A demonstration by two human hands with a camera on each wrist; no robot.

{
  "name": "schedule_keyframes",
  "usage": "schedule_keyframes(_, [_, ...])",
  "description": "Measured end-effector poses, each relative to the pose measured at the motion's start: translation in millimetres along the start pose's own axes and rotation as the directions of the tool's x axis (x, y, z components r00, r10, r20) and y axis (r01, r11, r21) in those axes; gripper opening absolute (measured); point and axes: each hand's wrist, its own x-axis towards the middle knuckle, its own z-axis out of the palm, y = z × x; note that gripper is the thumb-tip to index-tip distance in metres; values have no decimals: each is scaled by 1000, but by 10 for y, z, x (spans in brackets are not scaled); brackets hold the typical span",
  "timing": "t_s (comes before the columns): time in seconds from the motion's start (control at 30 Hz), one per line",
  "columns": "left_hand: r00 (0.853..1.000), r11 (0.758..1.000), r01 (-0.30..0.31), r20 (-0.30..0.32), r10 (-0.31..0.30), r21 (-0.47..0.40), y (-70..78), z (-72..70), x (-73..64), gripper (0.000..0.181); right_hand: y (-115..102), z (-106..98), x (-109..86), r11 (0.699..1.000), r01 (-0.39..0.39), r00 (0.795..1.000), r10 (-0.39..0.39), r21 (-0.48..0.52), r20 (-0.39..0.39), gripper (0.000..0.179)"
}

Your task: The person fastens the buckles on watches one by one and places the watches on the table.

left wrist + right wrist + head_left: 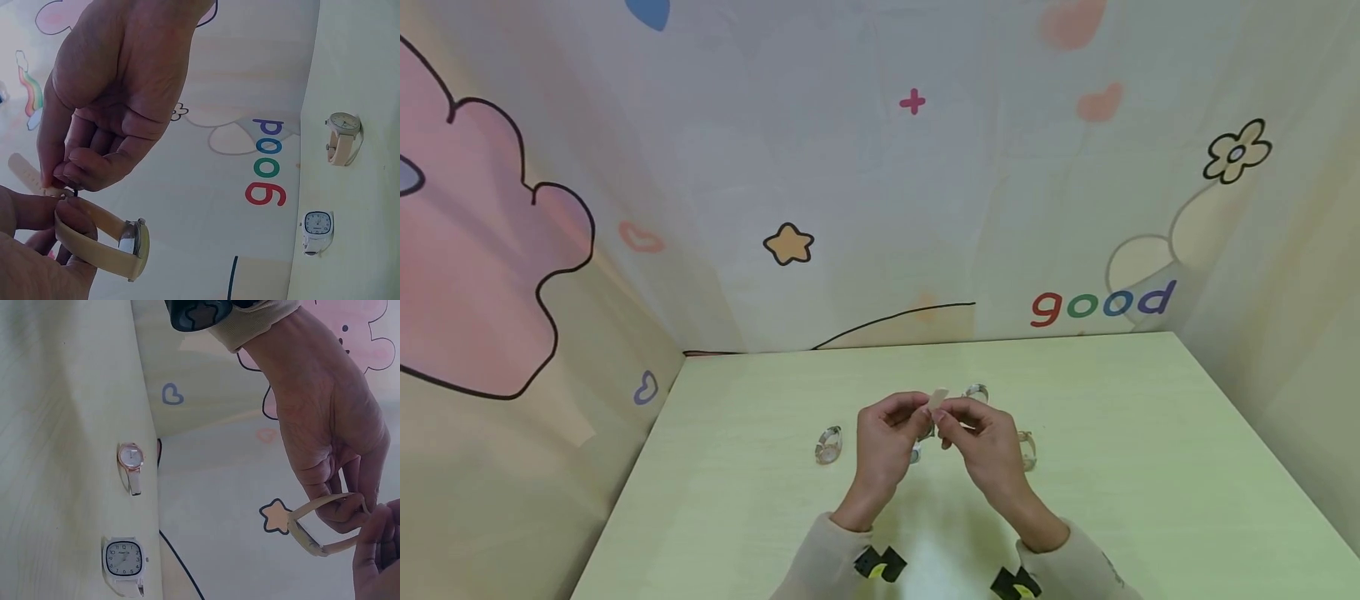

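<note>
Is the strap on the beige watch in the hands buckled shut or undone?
Cannot tell for sure. The beige watch has its strap curved into a loop, and both hands pinch where the ends meet, hiding the buckle; one strap tip sticks out free.

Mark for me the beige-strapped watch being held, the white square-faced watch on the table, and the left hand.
beige-strapped watch [133, 242], left wrist view, on its metal case edge.
white square-faced watch [317, 224], left wrist view, on its dial.
left hand [883, 437], head view, on the back of the hand.
</note>
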Motion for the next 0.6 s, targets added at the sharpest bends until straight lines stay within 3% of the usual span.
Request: schedule_keyframes(0.6, [998,999,5,55,-3,-39,-26,-39,-18,17,-5,-58,54,997,29,999,-27,78,-27,10])
